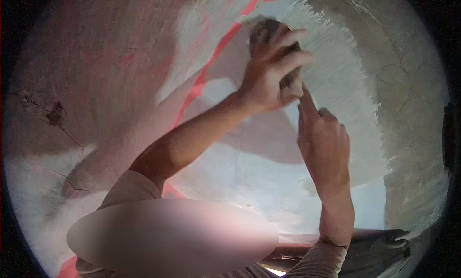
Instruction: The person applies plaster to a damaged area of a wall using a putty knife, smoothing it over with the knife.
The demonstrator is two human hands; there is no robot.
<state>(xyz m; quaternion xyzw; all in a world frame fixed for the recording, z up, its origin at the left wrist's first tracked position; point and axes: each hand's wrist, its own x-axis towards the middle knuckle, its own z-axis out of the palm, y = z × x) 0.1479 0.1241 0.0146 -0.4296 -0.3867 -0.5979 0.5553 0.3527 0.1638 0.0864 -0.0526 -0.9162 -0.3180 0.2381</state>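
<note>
Both of my arms are raised in front of a painted, patched wall surface. My left hand is curled around a dark, rounded object, with some fingers spread over its right side. The object's kind is not clear, and much of it is behind my fingers. Below and to the right, my right hand is closed, its index finger stretched up toward the left hand's fingertips. A thin pale edge shows beside that finger; whatever the right hand grips is mostly hidden.
A red stripe runs diagonally down the wall. Pale, ragged-edged coating lies right of my hands, with rougher grey wall beyond. At left are a dark chipped spot and cracks. Dark material sits at lower right.
</note>
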